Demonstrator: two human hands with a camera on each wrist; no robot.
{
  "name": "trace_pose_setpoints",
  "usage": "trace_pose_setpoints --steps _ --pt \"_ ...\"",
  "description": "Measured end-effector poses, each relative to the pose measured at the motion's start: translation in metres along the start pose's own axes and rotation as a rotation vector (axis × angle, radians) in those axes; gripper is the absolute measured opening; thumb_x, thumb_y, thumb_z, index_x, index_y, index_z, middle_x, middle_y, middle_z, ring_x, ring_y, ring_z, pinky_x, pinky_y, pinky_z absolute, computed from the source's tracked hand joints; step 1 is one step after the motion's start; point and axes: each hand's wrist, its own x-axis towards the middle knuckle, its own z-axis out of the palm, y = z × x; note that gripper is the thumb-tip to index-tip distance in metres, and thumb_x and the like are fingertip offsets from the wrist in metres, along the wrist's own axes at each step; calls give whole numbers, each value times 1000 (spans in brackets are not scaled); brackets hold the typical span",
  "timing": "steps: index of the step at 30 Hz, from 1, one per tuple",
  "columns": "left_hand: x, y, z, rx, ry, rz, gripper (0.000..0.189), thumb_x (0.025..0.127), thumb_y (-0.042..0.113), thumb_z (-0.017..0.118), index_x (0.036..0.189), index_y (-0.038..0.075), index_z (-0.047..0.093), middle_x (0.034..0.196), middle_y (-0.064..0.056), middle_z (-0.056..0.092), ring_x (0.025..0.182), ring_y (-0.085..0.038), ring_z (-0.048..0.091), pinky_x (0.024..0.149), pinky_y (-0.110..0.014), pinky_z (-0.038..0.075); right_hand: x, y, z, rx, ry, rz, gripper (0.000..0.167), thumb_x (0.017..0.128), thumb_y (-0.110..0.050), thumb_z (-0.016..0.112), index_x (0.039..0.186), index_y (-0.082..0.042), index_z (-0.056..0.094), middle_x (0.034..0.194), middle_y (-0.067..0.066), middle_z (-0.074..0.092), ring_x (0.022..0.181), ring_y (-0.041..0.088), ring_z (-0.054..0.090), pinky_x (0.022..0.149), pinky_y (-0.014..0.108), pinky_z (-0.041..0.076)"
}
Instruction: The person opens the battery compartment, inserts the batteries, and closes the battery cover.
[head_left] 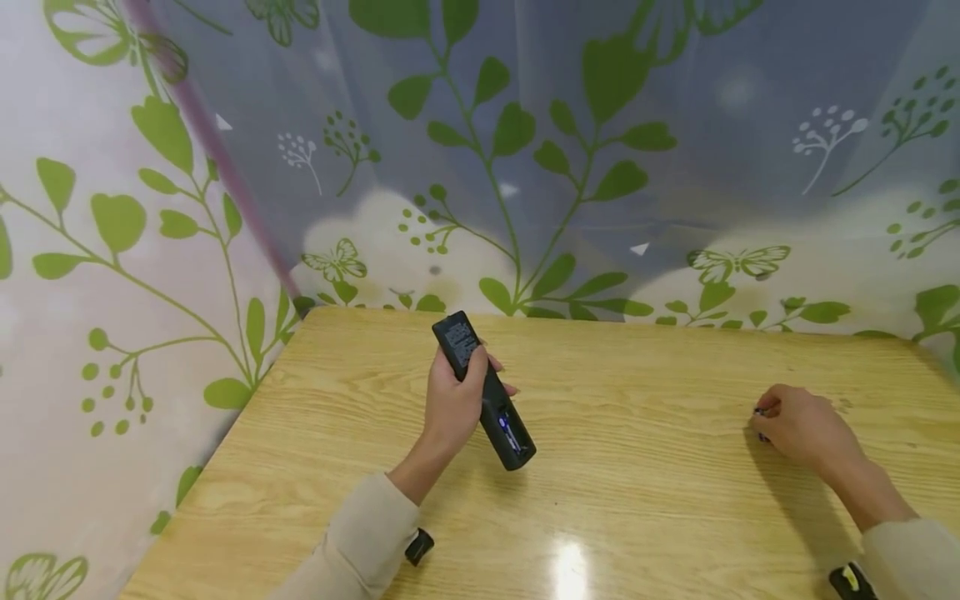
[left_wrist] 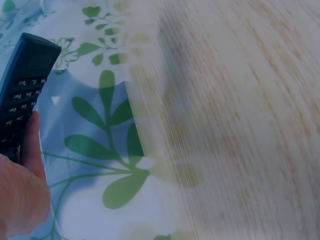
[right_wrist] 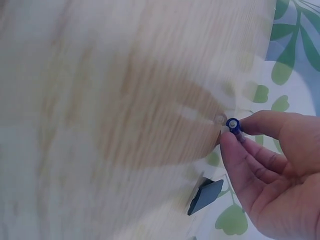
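Observation:
In the head view my left hand (head_left: 455, 396) grips a black cordless phone handset (head_left: 491, 392), its labelled back turned up and my thumb across it. A blue-lit battery (head_left: 512, 435) shows in the uncovered compartment at the near end. The left wrist view shows the handset's number keys (left_wrist: 22, 95) on its other face. Over at the right, my right hand (head_left: 810, 429) is low over the table. Its thumb and forefinger pinch a small blue battery (right_wrist: 233, 125), end towards the camera in the right wrist view.
A small dark flat piece (right_wrist: 205, 196) appears below the right hand in its wrist view. The wooden table (head_left: 637, 483) ends at the back against a leaf-patterned cloth (head_left: 517, 167), which also hangs along the left side. Black wrist devices (head_left: 420, 547) show by both sleeves.

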Motion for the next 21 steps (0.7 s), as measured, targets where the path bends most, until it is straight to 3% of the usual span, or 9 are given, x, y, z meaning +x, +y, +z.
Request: trace_pose_setpoints --steps 8,13,17,21 --pt "1 -5 -2 5 -15 15 25 101 6 40 117 -12 37 97 -34 53 72 -50 63 70 -46 59 -1 4 1 2 52 -14 37 94 -22 58 111 10 54 97 25 62 78 33 61 58 40 51" --pt "1 -6 -3 3 -13 22 27 101 6 40 118 -14 36 92 -24 56 71 -50 63 69 -47 59 -2 1 3 14 78 -44 42 96 -25 57 117 11 55 96 23 64 77 30 63 57 40 52" --pt "1 -7 -3 -5 -10 18 21 101 6 40 115 -9 39 91 -21 57 71 -50 63 70 -48 59 -5 -1 4 28 97 -77 42 97 -24 56 119 13 55 93 19 65 79 32 64 57 39 52" --pt "4 -18 -6 -21 -10 15 16 102 7 40 114 -3 41 96 -31 54 70 -50 63 69 -48 59 -6 -3 5 40 108 -110 39 98 -21 55 120 11 57 95 18 66 83 34 64 58 40 53"
